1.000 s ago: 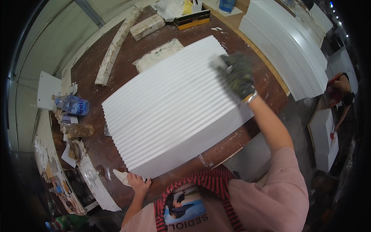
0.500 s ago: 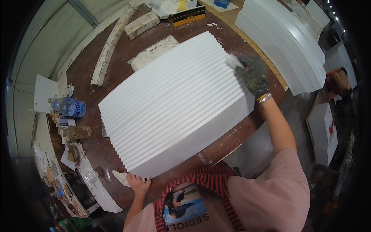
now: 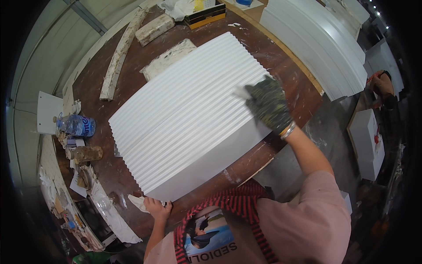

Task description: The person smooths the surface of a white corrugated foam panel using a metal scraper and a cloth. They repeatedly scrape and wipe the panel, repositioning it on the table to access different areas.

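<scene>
A large white box-like piece with a ribbed, wavy top [image 3: 189, 105] lies slantwise on the brown table. My right hand [image 3: 270, 105], in a camouflage-pattern glove, is closed round a small white pad [image 3: 241, 92]. The pad, smeared by motion, lies over the ribs near the right end; its exact kind is unclear. My bare left hand [image 3: 157, 208] is at the near left corner of the ribbed piece, its fingers closed beside the corner. A crumpled white cloth [image 3: 138, 202] sticks out from under those fingers.
Plaster-crusted blocks [image 3: 154, 30] and a long crusted bar [image 3: 121, 55] lie at the back of the brown table [image 3: 92, 83]. A water bottle [image 3: 77, 125] and a dirty bottle [image 3: 85, 153] stand left. White panels [image 3: 314, 48] are stacked far right, near another person's hand [image 3: 383, 83].
My right hand has slid the pad leftward and nearer along the ribs, away from the right end. My left hand stays at the corner. The view has shifted slightly.
</scene>
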A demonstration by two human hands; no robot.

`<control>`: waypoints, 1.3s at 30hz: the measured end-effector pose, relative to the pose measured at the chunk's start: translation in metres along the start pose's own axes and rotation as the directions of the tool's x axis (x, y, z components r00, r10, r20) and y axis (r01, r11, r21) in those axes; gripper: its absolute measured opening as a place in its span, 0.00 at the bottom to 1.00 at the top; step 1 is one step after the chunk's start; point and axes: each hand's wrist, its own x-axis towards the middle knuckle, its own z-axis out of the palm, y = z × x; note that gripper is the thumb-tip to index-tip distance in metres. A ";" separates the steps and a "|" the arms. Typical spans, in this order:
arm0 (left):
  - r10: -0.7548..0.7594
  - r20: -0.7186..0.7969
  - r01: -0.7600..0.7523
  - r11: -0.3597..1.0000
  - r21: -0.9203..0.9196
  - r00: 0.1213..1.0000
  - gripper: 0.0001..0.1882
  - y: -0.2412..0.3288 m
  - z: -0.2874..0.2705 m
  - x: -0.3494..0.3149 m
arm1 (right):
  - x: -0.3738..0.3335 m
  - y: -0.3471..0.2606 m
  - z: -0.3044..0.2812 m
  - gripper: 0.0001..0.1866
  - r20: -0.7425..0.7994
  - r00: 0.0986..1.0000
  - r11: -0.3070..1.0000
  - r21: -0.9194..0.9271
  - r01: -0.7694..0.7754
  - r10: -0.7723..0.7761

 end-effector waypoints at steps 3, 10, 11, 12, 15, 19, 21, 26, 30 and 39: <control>0.004 0.004 -0.004 1.000 0.003 1.000 0.33 0.000 -0.001 -0.001 | 0.007 0.063 -0.020 0.13 0.121 0.884 0.892 -0.045 -0.450 0.452; -0.015 0.006 0.015 1.000 0.001 1.000 0.32 0.001 0.000 0.000 | -0.005 0.045 -0.028 0.18 -0.061 0.966 0.966 -0.041 -0.254 0.251; -0.006 -0.007 0.006 1.000 0.005 1.000 0.32 0.001 0.000 0.000 | -0.007 0.030 -0.021 0.17 -0.028 0.981 0.973 0.139 -0.187 0.193; 0.005 -0.020 -0.005 1.000 0.011 1.000 0.32 0.001 0.000 0.001 | -0.009 0.014 -0.013 0.17 -0.002 0.995 0.982 0.158 -0.103 0.105; 0.005 -0.009 -0.005 1.000 -0.015 1.000 0.32 0.002 -0.001 0.003 | 0.001 0.020 -0.002 0.19 0.128 0.984 0.978 0.153 -0.143 0.124; -0.005 -0.020 0.005 1.000 -0.002 1.000 0.32 0.003 -0.002 0.003 | 0.026 0.086 -0.014 0.19 0.166 0.879 0.876 -0.283 -0.391 0.447; -0.006 -0.032 0.006 1.000 0.009 0.999 0.32 0.003 -0.001 0.003 | 0.028 0.094 -0.023 0.17 0.053 0.895 0.856 -0.321 -0.405 0.443; -0.012 -0.029 0.012 1.000 0.001 1.000 0.32 0.002 0.001 0.002 | 0.009 -0.012 -0.025 0.15 -0.189 0.974 0.964 0.255 -0.077 0.128; -0.004 -0.037 0.004 1.000 -0.004 0.999 0.31 0.001 0.000 0.002 | -0.014 -0.066 -0.027 0.12 0.071 0.987 0.968 0.217 0.125 -0.143; 0.013 -0.082 -0.017 0.999 -0.048 0.997 0.26 0.007 -0.003 0.009 | -0.019 0.071 -0.057 0.12 -0.002 0.846 0.760 -0.438 -0.480 0.534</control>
